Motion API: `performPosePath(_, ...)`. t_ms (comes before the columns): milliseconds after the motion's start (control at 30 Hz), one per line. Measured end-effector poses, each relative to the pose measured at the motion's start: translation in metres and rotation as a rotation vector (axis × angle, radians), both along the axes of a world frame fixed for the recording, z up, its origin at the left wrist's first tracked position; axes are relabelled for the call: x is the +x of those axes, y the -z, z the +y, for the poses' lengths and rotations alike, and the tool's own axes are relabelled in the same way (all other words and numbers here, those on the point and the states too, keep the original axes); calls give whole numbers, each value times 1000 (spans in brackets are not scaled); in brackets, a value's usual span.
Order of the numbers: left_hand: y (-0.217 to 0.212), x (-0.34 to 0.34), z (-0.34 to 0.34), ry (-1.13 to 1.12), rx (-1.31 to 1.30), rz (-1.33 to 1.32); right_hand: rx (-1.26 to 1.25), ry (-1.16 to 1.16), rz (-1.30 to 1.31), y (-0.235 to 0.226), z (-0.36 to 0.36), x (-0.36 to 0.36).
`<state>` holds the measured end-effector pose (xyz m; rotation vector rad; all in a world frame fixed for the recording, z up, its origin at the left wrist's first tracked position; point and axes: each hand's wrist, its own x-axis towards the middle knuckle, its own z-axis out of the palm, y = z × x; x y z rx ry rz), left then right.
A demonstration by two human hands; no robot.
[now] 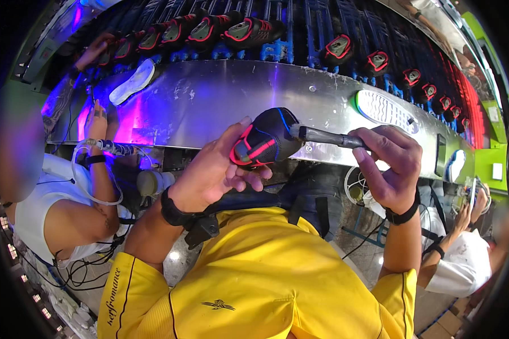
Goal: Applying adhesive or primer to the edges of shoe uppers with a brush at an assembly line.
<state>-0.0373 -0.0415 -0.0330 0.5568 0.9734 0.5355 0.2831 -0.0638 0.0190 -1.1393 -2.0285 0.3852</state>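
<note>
My left hand (218, 166) grips a black shoe upper with red trim and a blue line (266, 138), holding it up in front of my chest. My right hand (391, 164) is closed around a grey brush-like tool (328, 137) whose tip touches the side of the shoe. Both wrists wear black bands. Below them is my yellow shirt (266, 277).
A curved metal shelf (226, 96) runs across, with a white sole (133, 82) at its left and a patterned white sole (385, 108) at its right. Behind it, a blue conveyor carries several black-and-red shoes (209, 28). People in white sit at the left (56, 209) and right (464, 254).
</note>
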Motion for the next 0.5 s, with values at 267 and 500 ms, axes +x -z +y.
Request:
performPosePath(267, 16, 17, -6, 31, -349, -228, 6, -16, 79, 23, 13, 19)
performPosePath(500, 29, 29, -14, 32, -358, -427, -122, -37, 211, 44, 11, 30)
